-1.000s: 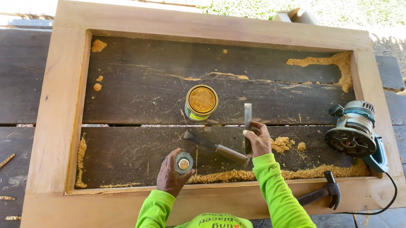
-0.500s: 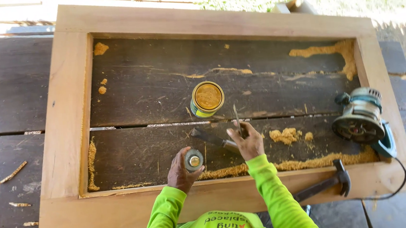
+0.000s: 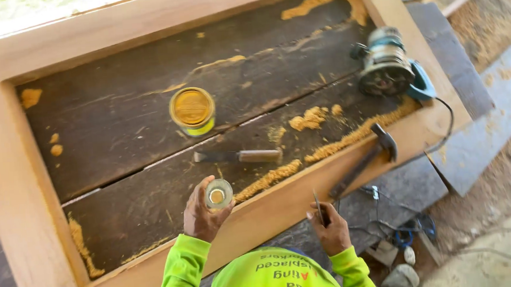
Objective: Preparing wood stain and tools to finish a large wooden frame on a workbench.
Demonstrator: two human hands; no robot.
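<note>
The surface (image 3: pixel 333 60) is lying under everything as dark, weathered planks with rough grain and open seams, and yellow sawdust (image 3: pixel 322 152) is sitting on it in crumbly ridges and clumps. Resting on the planks is a large rectangular wooden frame (image 3: pixel 26 213) of pale, smooth-planed timber with square edges. At the far right inside corner a power router (image 3: pixel 387 68) is standing, its round metal base dull and dusty, its teal plastic body glossy, its black cord trailing over the frame rail. A hammer (image 3: pixel 366 161) with a dark handle and steel head is lying slanted across the near rail. A round tin (image 3: pixel 192 110) with a yellow lid is standing upright near the middle, and a chisel (image 3: pixel 239 156) with a wooden handle and flat blade is lying just in front of it. The left hand (image 3: pixel 202 216) is wrapping around a small clear cylindrical container (image 3: pixel 218 194), holding it up just above the near rail with its open round end towards the camera. The right hand (image 3: pixel 330 227) is closing on a thin, dark, pencil-like stick (image 3: pixel 318 206), outside the frame. Judging from this, the container should be kept level and gripped low, so its mouth is staying free, while the stick is being brought to it tip first.
</note>
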